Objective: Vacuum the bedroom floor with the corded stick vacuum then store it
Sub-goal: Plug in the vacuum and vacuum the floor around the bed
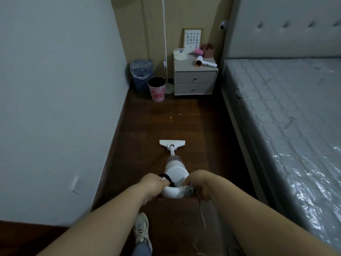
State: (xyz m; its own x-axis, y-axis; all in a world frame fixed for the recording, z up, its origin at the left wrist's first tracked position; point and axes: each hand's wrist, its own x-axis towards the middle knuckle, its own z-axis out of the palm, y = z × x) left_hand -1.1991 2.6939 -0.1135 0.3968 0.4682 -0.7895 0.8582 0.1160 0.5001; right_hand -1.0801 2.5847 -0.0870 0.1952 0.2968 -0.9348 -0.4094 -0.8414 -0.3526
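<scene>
A white corded stick vacuum stands in the aisle between wall and bed, seen from above. Its flat floor head rests on the dark wooden floor. My left hand is shut on the left side of the looped handle, beside a black band. My right hand grips the right side of the same handle. A thin white cord hangs down below my right hand. Small pale specks lie on the floor ahead of the head.
A bed with a plastic-wrapped mattress fills the right side. A wall bounds the left. At the far end stand a grey nightstand, a pink bin, a blue bin and a floor lamp base. My shoe is below.
</scene>
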